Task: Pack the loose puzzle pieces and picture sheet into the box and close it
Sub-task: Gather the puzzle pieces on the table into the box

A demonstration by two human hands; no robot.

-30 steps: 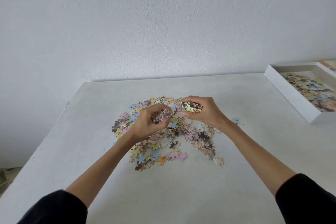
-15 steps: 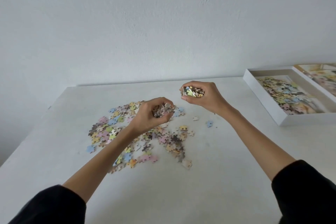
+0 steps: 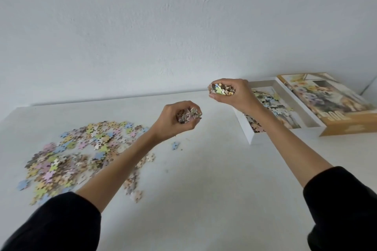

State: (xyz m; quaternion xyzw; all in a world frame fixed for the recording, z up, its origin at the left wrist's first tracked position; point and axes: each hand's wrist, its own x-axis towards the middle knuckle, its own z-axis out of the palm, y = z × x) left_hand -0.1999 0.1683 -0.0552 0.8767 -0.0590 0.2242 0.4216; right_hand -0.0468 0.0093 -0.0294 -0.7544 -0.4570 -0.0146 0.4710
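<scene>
Sleeves of black cloth cover both arms at the near edge, and the bare forearms reach forward over the white bench (image 3: 204,199). Loose puzzle pieces (image 3: 81,155) lie spread on the bench at the left, partly under the left forearm. The left hand (image 3: 173,121) is raised above the bench, fingers curled round a handful of pieces (image 3: 188,115). Farther right, the right hand (image 3: 232,97) grips a second handful (image 3: 222,88), raised at the left end of the open white box (image 3: 243,128), which holds more pieces. Just beside the box lies its lid (image 3: 336,106), picture side up. Pale numerals on its side are too blurred to read.
</scene>
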